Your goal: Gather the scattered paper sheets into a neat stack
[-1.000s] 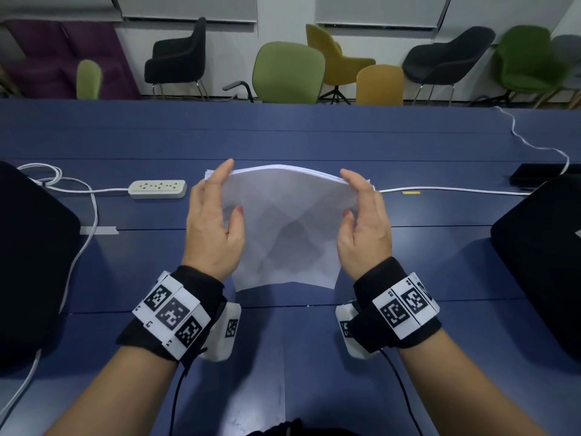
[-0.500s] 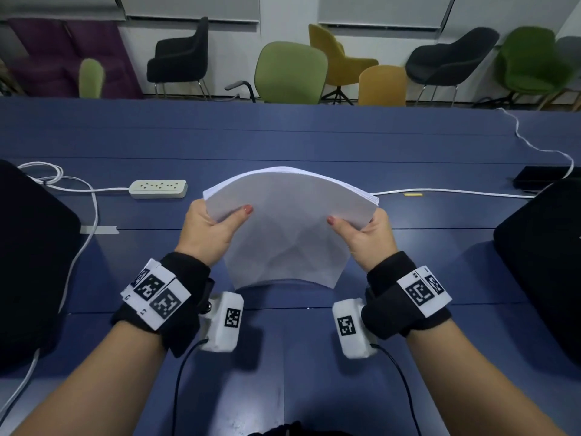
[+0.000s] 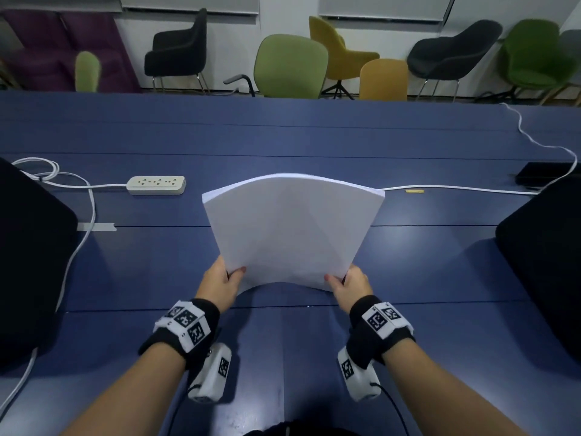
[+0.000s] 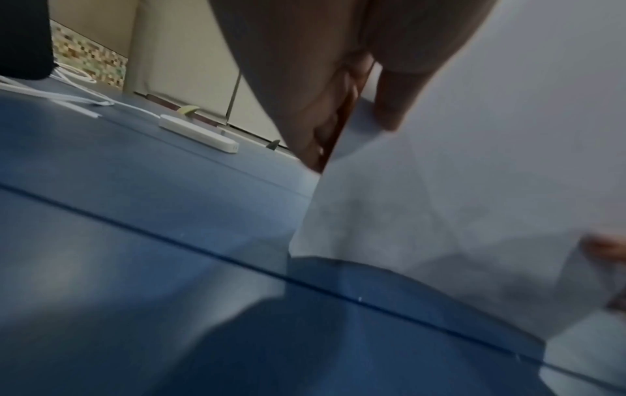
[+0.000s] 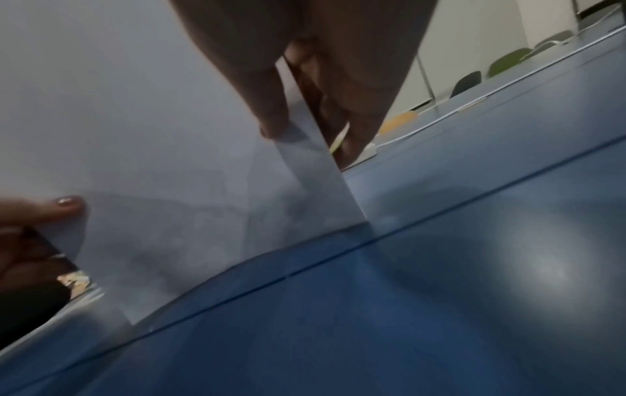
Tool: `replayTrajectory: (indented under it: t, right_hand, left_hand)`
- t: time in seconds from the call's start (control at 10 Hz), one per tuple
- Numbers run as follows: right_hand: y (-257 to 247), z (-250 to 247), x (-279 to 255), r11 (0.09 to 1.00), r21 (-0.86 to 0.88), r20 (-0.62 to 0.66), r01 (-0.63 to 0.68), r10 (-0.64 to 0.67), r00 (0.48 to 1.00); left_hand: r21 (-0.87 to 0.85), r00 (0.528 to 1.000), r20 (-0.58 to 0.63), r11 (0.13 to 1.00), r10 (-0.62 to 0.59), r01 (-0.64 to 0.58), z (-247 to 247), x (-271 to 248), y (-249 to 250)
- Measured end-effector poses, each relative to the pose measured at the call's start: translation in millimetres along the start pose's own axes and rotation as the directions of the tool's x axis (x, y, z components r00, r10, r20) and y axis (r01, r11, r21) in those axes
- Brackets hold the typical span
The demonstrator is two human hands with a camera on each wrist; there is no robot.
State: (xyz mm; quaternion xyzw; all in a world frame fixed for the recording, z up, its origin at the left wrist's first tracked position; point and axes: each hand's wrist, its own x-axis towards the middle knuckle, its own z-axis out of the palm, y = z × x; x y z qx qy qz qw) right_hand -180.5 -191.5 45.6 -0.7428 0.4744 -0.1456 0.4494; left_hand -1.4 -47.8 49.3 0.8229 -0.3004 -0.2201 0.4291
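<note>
Head view shows me no containers on the desk, so I go straight to the paper stack. My left hand pinches the stack's near left corner, thumb on top and fingers curled underneath. My right hand pinches the near right corner the same way. The stack stands tilted between them, bowed across its width, far edge raised and fanned slightly, near edge arched just above the desk. From the left wrist I see my thumb pressed on the sheet face; from the right wrist, the same on its side. A white power strip lies well to the left beyond the stack, its cable trailing left.
</note>
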Motion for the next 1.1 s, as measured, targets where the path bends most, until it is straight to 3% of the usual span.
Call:
replayTrajectory:
  t: [0.1, 0.2, 0.4, 0.5, 0.6, 0.8, 1.1]
  right_hand:
    - [3, 2, -8, 0.998, 0.027, -0.049, 0.063, -0.061, 0.997]
    - [6, 4, -14, 0.992, 0.075, -0.055, 0.102, -0.098, 0.994]
    - [32, 19, -19, 0.992, -0.043, 0.166, -0.119, 0.125, 0.978]
    - [43, 26, -25, 0.963, -0.172, 0.248, -0.208, 0.246, 0.937]
    - [48, 29, -28, 0.935, -0.214, 0.234, -0.281, 0.329, 0.915]
    - [44, 31, -35, 0.930, -0.250, 0.093, -0.269, 0.300, 0.949]
    - [44, 24, -37, 0.921, -0.261, 0.104, -0.291, 0.327, 0.939]
  left_hand:
    - [0.004, 0.996, -0.092, 1.000, 0.022, -0.022, 2, -8, -1]
    - [-0.031, 0.995, -0.093, 0.999, 0.039, -0.042, 4, -12, 1]
    - [0.167, 0.978, 0.078, 0.970, -0.192, 0.177, 15, -15, -22]
    - [0.265, 0.927, 0.167, 0.921, -0.335, 0.285, 21, -19, -36]
    - [0.359, 0.886, 0.197, 0.872, -0.420, 0.334, 24, -21, -44]
    - [0.390, 0.896, 0.152, 0.859, -0.416, 0.333, 20, -17, -38]
    - [0.346, 0.902, 0.123, 0.870, -0.414, 0.352, 19, -21, -49]
